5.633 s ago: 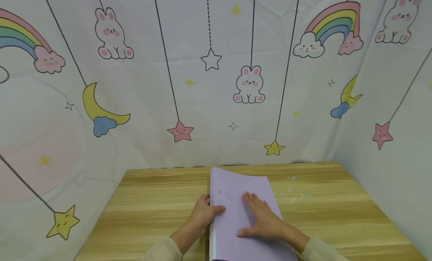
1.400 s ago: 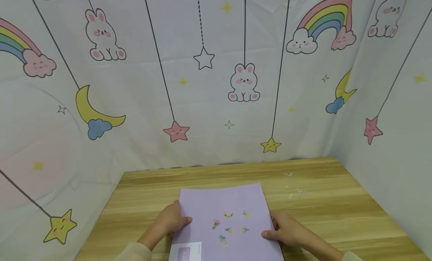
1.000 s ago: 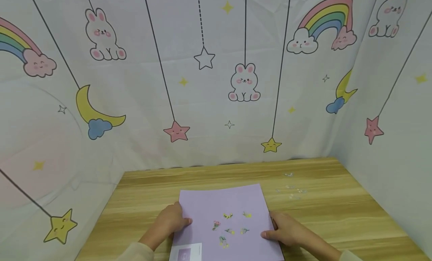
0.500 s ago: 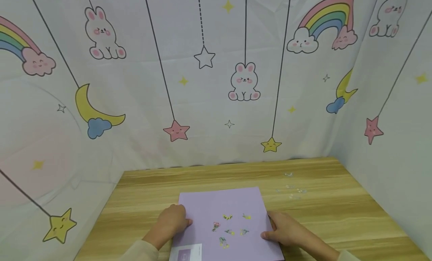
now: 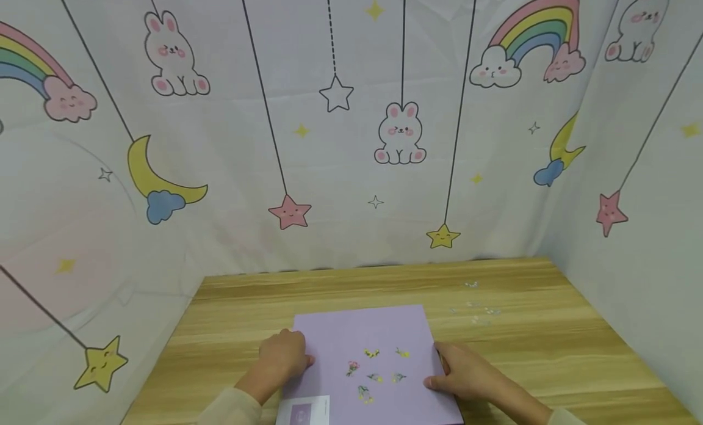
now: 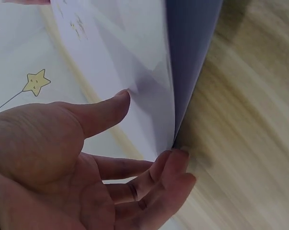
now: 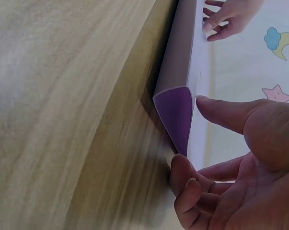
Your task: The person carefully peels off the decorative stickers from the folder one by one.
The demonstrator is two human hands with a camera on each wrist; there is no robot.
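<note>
A lilac file folder (image 5: 335,332) lies across the near part of the table with several small flower stickers (image 5: 374,377) on its cover. A white label (image 5: 310,410) sits at its near left corner. My left hand (image 5: 281,359) grips the left edge, thumb on the cover; the left wrist view shows its fingertips (image 6: 175,165) at the folder's far corner. My right hand (image 5: 467,371) holds the opposite edge, thumb on top and fingers curled at the side. In the right wrist view the folder's end (image 7: 175,115) is wedge-shaped, thick at the spine.
Small clear or pale sticker pieces (image 5: 483,315) are scattered on the wood-grain table (image 5: 247,303) at the back right. A white cloth (image 5: 351,242) printed with rabbits, stars and rainbows hangs behind and at both sides.
Earlier the folder lay lengthwise, spine left, my right hand flat on it. Now its stickered face is up and turned. Lately its far edge has dropped slightly and my left fingers have bent more.
</note>
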